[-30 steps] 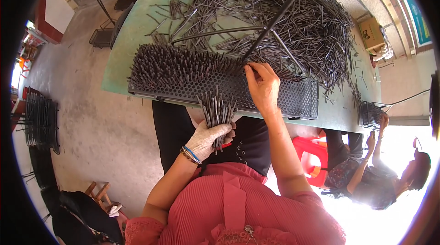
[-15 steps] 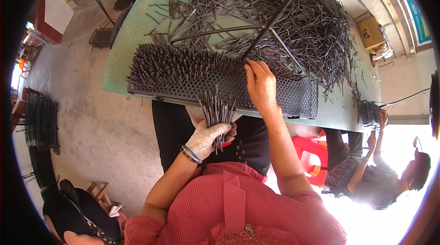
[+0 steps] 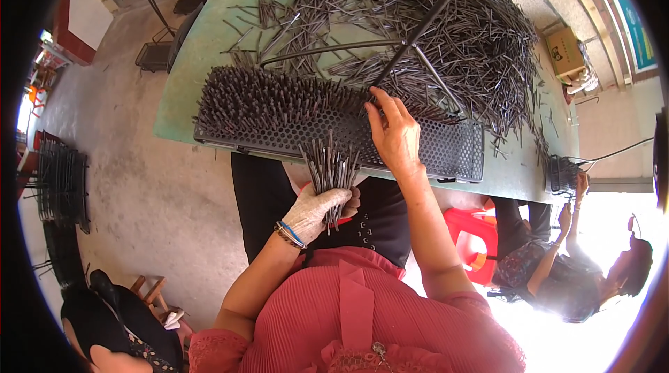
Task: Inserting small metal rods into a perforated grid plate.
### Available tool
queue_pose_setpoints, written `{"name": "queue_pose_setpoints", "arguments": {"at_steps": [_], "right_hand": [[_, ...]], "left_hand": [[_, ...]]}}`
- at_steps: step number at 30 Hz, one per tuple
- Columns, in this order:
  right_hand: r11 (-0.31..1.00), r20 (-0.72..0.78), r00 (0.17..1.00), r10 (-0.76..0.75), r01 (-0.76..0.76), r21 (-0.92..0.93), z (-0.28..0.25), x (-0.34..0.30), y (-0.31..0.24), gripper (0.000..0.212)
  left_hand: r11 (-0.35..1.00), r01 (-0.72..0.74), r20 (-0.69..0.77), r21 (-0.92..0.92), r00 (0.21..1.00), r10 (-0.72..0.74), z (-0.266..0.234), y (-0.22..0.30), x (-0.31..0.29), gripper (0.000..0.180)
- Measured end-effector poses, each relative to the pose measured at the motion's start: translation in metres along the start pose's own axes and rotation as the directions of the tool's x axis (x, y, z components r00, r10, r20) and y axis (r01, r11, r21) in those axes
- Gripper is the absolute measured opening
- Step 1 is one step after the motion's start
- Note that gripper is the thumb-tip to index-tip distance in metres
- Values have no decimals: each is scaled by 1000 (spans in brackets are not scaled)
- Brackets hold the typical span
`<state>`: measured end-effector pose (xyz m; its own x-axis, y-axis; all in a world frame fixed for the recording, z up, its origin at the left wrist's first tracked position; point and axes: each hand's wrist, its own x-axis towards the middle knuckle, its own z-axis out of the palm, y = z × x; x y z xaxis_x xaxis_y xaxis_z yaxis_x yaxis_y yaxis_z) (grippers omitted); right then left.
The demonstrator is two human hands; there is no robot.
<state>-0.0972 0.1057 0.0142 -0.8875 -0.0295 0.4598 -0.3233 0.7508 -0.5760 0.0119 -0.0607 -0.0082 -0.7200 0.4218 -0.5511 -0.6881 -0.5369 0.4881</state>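
My left hand, in a pale work glove, is closed round a bundle of thin dark sticks held upright in front of the perforated black tray. Bare, my right hand reaches over the middle of that tray, its thumb and index finger apart beside the standing sticks. No stick can be made out between them. Many sticks stand packed in the tray's holes on the left and along its far side, while bare holes show on the near right. A black metal pole with struts rises from behind the tray.
A large heap of loose sticks covers much of the green table. At right, another person works at a small black rack beside a red stool. Black racks are stacked at left; someone sits at lower left.
My right thumb and index finger have spread apart, and the hand has shifted slightly up and left over the tray. My left hand and its bundle stay nearly still.
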Motion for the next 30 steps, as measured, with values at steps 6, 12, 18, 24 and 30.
{"name": "queue_pose_setpoints", "arguments": {"at_steps": [6,12,18,24,30], "right_hand": [[990,-68,987,-143,143,6,0,4,7,14],[999,-84,995,-47,47,-1,2,-3,6,13],[992,-80,996,45,-35,123,-8,-9,-2,16],[950,422,885,196,-278,142,-48,-47,-27,33],[890,487,847,215,-375,259,-40,-62,-16,28]], "left_hand": [[1000,-1,0,-15,1000,1,3,1,-3,25],[1000,3,-10,-20,1000,-3,3,-3,-1,24],[1000,5,-9,-25,1000,-5,7,-2,-1,24],[996,-6,39,-88,999,10,7,-4,-1,25],[994,-27,60,-108,998,33,12,-4,-2,26]]}}
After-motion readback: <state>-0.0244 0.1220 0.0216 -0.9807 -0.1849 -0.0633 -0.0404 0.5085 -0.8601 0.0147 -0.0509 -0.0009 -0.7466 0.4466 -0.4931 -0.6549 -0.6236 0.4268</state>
